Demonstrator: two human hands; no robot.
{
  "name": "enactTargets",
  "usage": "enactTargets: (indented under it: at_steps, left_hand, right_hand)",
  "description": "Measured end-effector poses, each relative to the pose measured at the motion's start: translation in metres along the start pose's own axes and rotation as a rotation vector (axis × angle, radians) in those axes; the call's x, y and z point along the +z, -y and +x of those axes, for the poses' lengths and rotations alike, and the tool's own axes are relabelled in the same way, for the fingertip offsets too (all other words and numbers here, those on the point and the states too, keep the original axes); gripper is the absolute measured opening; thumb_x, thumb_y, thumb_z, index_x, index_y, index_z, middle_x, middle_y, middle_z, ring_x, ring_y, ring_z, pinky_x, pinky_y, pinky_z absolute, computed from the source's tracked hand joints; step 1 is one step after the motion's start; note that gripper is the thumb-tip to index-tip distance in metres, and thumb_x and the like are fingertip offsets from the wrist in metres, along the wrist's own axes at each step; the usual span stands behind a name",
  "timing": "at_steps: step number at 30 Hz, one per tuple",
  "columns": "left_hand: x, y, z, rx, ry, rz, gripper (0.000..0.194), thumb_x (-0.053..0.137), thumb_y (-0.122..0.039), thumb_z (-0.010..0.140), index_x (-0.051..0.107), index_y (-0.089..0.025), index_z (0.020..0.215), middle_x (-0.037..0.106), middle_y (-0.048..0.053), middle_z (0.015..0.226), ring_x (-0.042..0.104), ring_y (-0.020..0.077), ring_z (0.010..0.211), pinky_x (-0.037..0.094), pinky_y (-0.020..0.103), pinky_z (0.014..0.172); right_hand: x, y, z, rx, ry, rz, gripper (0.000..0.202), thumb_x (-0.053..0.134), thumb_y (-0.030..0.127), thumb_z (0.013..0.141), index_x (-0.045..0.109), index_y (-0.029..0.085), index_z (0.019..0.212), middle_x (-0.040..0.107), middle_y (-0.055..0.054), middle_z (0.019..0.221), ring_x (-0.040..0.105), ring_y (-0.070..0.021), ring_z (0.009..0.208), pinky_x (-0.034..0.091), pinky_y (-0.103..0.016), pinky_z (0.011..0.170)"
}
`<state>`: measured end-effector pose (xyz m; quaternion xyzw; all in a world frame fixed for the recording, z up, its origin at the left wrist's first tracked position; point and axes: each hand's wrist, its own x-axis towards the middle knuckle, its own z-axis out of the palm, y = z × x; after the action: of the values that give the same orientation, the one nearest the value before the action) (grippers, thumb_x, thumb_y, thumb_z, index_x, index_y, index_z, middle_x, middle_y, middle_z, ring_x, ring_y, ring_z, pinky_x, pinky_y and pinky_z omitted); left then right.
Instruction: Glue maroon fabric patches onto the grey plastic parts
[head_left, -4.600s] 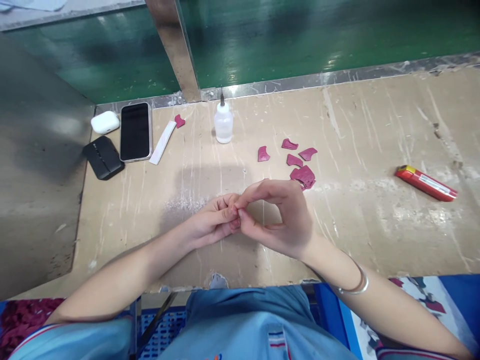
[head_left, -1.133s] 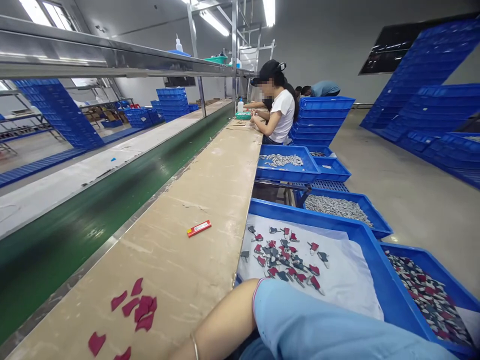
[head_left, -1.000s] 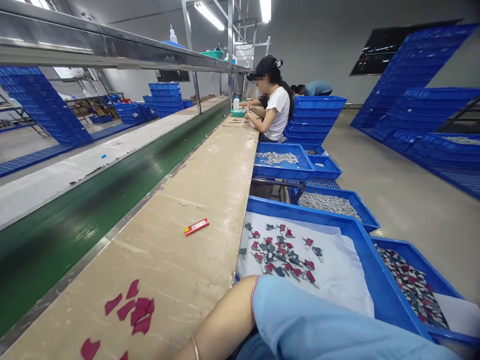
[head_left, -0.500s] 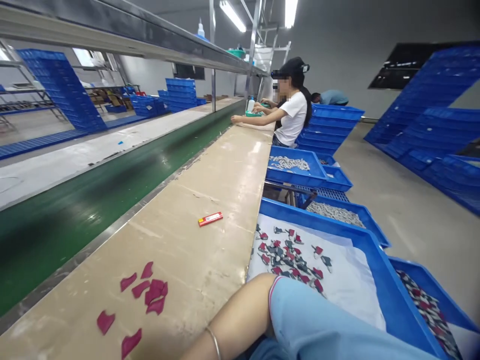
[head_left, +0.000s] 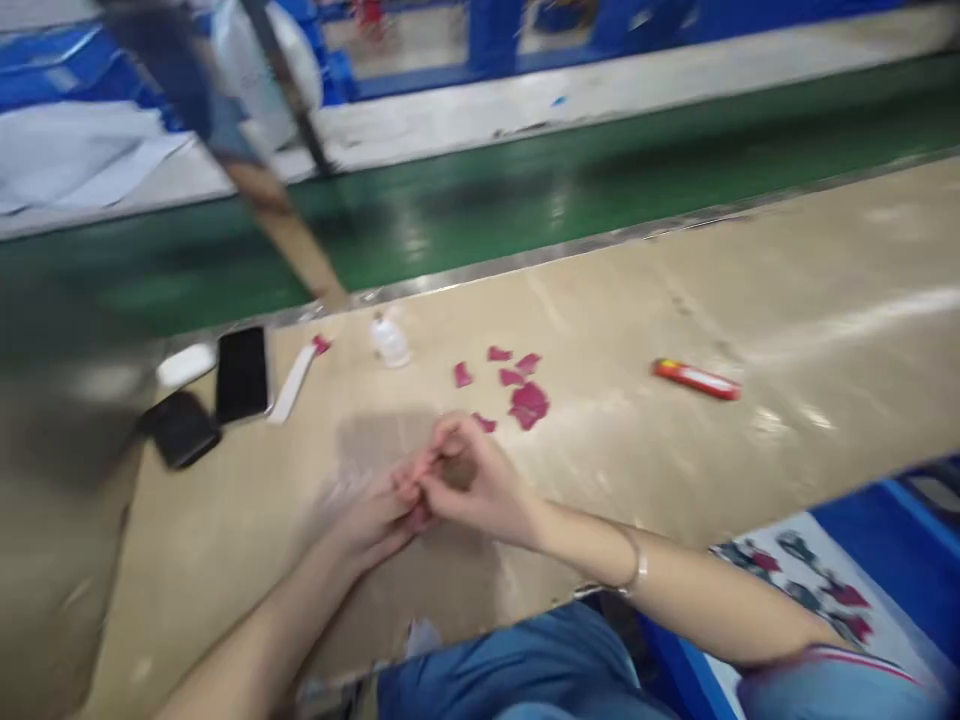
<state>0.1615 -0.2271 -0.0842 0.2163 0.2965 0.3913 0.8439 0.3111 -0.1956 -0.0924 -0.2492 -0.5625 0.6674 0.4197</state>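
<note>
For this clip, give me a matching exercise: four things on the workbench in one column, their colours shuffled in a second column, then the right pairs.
Things:
1. lighter
2. phone
3. small bottle
4. cut pieces beyond the right hand

Colours:
A. magenta
B. translucent white
C. red
D. black screen

Pairs: 1-C, 2-D, 3-B, 4-A
</note>
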Motion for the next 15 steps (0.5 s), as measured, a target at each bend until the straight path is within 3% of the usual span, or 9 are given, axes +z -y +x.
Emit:
enactTargets:
  at_steps: [1,4,9,15]
  left_hand:
    - [-0.007,0.004,-0.005,0.024,-0.007,-0.011,0.053,0.101,-0.05,0.07,0.061,-0.015,0.073,0.056,-0.007,0.059,0.048,0.0061,0.05,0.045,0.017,0.053]
    - [-0.016,0.009,-0.003,0.019,0.034,-0.007,0.066,0.103,-0.059,0.058,0.053,-0.016,0.061,0.048,-0.007,0.048,0.04,0.0052,0.045,0.037,0.018,0.048]
    - [-0.01,0.003,0.005,0.017,0.126,0.004,0.07,0.099,-0.066,0.062,0.049,-0.018,0.059,0.047,-0.006,0.05,0.037,0.0046,0.043,0.035,0.02,0.048]
    - [-0.01,0.003,0.002,0.016,0.129,0.041,0.066,0.097,-0.066,0.065,0.052,-0.019,0.062,0.048,-0.006,0.051,0.037,0.0064,0.045,0.033,0.022,0.047]
  right_hand:
    - [-0.002,0.003,-0.002,0.007,0.041,0.016,0.032,0.066,0.019,0.092,0.037,0.028,0.101,0.065,0.005,0.086,0.068,-0.0086,0.071,0.057,-0.021,0.067]
    - [-0.006,0.014,-0.007,-0.022,0.098,0.012,0.032,0.062,0.012,0.096,0.036,0.029,0.105,0.067,0.007,0.087,0.071,-0.0081,0.067,0.059,-0.021,0.065]
    - [-0.005,0.024,-0.012,-0.237,0.073,-0.198,0.04,0.066,0.005,0.092,0.043,0.03,0.112,0.072,0.005,0.093,0.078,-0.0117,0.084,0.065,-0.027,0.079]
    - [-0.004,0.022,-0.014,-0.293,-0.031,-0.359,0.038,0.069,0.007,0.09,0.046,0.029,0.112,0.071,0.003,0.094,0.079,-0.0142,0.088,0.068,-0.03,0.08]
